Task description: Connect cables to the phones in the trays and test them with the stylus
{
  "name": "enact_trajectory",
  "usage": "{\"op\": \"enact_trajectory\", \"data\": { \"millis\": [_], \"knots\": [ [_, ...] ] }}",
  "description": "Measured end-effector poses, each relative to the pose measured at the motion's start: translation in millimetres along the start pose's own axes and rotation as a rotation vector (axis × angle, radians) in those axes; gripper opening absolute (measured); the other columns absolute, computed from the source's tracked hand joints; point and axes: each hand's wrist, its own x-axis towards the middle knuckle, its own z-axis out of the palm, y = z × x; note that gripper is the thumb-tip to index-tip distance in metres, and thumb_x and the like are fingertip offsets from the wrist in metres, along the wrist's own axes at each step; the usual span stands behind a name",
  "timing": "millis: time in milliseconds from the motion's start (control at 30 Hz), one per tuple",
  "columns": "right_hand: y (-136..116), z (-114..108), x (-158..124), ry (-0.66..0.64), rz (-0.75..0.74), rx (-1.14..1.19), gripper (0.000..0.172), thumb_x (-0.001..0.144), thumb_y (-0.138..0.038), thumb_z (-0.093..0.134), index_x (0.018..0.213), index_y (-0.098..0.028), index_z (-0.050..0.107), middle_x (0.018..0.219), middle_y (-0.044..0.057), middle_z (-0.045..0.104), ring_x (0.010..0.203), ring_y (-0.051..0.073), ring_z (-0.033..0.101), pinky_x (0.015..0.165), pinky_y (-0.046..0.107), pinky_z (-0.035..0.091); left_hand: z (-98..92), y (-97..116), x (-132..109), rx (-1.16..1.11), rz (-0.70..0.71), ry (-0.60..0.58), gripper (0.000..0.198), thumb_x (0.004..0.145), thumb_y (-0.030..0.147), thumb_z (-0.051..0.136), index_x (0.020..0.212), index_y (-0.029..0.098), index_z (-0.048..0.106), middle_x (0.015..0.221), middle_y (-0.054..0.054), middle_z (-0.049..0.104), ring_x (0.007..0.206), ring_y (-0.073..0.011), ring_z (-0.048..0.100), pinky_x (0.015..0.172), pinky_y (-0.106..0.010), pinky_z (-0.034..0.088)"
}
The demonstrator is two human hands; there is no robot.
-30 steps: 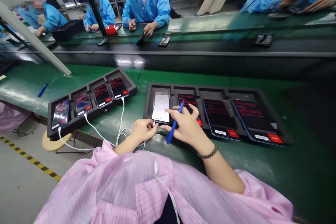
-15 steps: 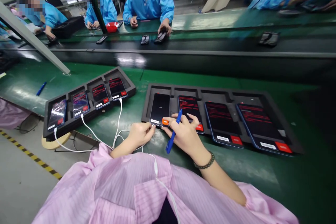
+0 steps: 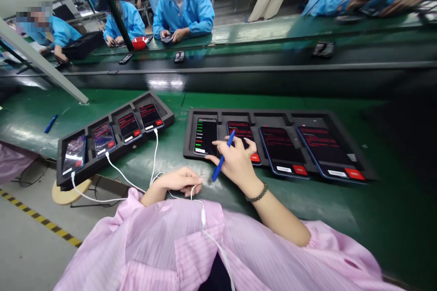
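Observation:
A white charging cable (image 3: pixel 192 191) has its end pinched between the thumb and fingers of my left hand (image 3: pixel 182 180), just in front of the right-hand tray. My right hand (image 3: pixel 238 162) holds a blue pen (image 3: pixel 223 156) between its fingers. Its fingertips are at the lower right corner of the leftmost phone (image 3: pixel 205 135), whose screen lists green, white and red lines. That phone lies in a black foam tray (image 3: pixel 269 117). Beside it in the same tray lie a second phone (image 3: pixel 241 129), a third phone (image 3: pixel 280 145) and a fourth phone (image 3: pixel 327 150), all with red text.
To the left, another foam tray (image 3: pixel 89 165) carries several phones, some with white cables (image 3: pixel 124 175) plugged in. A second blue pen (image 3: pixel 51 123) rests on the green table. Beyond a dark conveyor (image 3: pixel 239 82), people in blue coats (image 3: pixel 186 2) handle small devices.
My left hand has drawn back from the leftmost phone with the cable end. That phone's screen has switched from mostly black with an orange button to a coloured list.

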Motion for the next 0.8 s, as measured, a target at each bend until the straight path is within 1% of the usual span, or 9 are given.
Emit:
{"op": "enact_trajectory", "data": {
  "millis": [67, 167, 233, 300, 367, 433, 533, 633, 800],
  "knots": [
    [-2, -2, 9, 0.018, 0.041, -0.028, 0.020, 0.093, -0.037, 0.054, 0.103, -0.023, 0.064, 0.100, 0.011, 0.073, 0.112, 0.036, 0.052, 0.100, 0.055, 0.017, -2.2, 2, -3, -0.050, 0.033, -0.019, 0.063, 0.070, 0.077, 0.064, 0.062, 0.014, 0.058, 0.043, 0.003, 0.049, 0.035, -0.0054, 0.035, 0.039, -0.021, 0.021],
    [6, -18, 25, 0.044, 0.120, -0.051, 0.026, 0.095, -0.040, 0.049, 0.107, -0.022, 0.063, 0.102, 0.012, 0.071, 0.113, 0.037, 0.050, 0.101, 0.057, 0.015, 0.0, 5, 1, -0.116, 0.118, 0.114, 0.063, 0.065, 0.075, 0.070, 0.067, 0.013, 0.059, 0.041, 0.005, 0.049, 0.032, -0.0038, 0.033, 0.037, -0.019, 0.019],
    [21, -34, 33, 0.027, 0.205, -0.060, 0.032, 0.096, -0.047, 0.046, 0.104, -0.020, 0.061, 0.099, 0.012, 0.070, 0.107, 0.036, 0.051, 0.101, 0.056, 0.018, 8.2, 9, 10, -0.135, 0.142, 0.174, 0.060, 0.067, 0.072, 0.071, 0.072, 0.012, 0.060, 0.044, 0.004, 0.053, 0.033, -0.0032, 0.034, 0.038, -0.018, 0.021],
    [43, -48, 39, -0.020, 0.267, -0.053, 0.036, 0.096, -0.052, 0.042, 0.097, -0.020, 0.058, 0.097, 0.012, 0.069, 0.100, 0.034, 0.053, 0.098, 0.054, 0.022, 21.5, 14, 24, -0.143, 0.119, 0.164, 0.054, 0.072, 0.065, 0.071, 0.075, 0.012, 0.062, 0.047, 0.003, 0.056, 0.033, -0.0035, 0.038, 0.038, -0.017, 0.024],
    [68, -55, 42, -0.081, 0.283, -0.024, 0.038, 0.097, -0.055, 0.039, 0.092, -0.021, 0.055, 0.096, 0.012, 0.068, 0.096, 0.032, 0.053, 0.096, 0.052, 0.026, 37.1, 19, 41, -0.146, 0.052, 0.136, 0.043, 0.082, 0.054, 0.066, 0.074, 0.011, 0.061, 0.048, 0.003, 0.058, 0.032, -0.0043, 0.041, 0.037, -0.017, 0.024],
    [91, -53, 45, -0.150, 0.261, -0.013, 0.039, 0.097, -0.055, 0.037, 0.090, -0.021, 0.053, 0.093, 0.012, 0.067, 0.092, 0.031, 0.053, 0.093, 0.052, 0.028, 51.1, 24, 59, -0.141, -0.027, 0.147, 0.035, 0.092, 0.040, 0.057, 0.073, 0.011, 0.060, 0.047, 0.002, 0.058, 0.031, -0.0051, 0.044, 0.035, -0.017, 0.024],
    [112, -44, 51, -0.293, 0.169, -0.049, 0.042, 0.097, -0.057, 0.034, 0.090, -0.020, 0.052, 0.089, 0.012, 0.065, 0.089, 0.030, 0.053, 0.089, 0.048, 0.031, 63.8, 29, 81, -0.126, -0.101, 0.235, 0.033, 0.098, 0.025, 0.046, 0.071, 0.011, 0.058, 0.047, 0.003, 0.057, 0.029, -0.0052, 0.045, 0.034, -0.016, 0.024],
    [122, -37, 58, -0.426, 0.080, -0.086, 0.043, 0.097, -0.059, 0.036, 0.092, -0.019, 0.052, 0.090, 0.013, 0.063, 0.086, 0.029, 0.054, 0.084, 0.043, 0.036, 66.6, 31, 90, -0.127, -0.111, 0.315, 0.034, 0.099, 0.019, 0.040, 0.069, 0.012, 0.055, 0.045, 0.004, 0.055, 0.027, -0.0054, 0.043, 0.034, -0.016, 0.023],
    [125, -33, 72, -0.543, 0.004, -0.143, 0.039, 0.097, -0.055, 0.041, 0.098, -0.018, 0.052, 0.086, 0.014, 0.063, 0.082, 0.029, 0.058, 0.075, 0.036, 0.039, 65.9, 32, 91, -0.163, -0.100, 0.351, 0.033, 0.099, 0.018, 0.039, 0.070, 0.012, 0.054, 0.046, 0.003, 0.056, 0.028, -0.0060, 0.042, 0.035, -0.017, 0.024]
  ]
}}
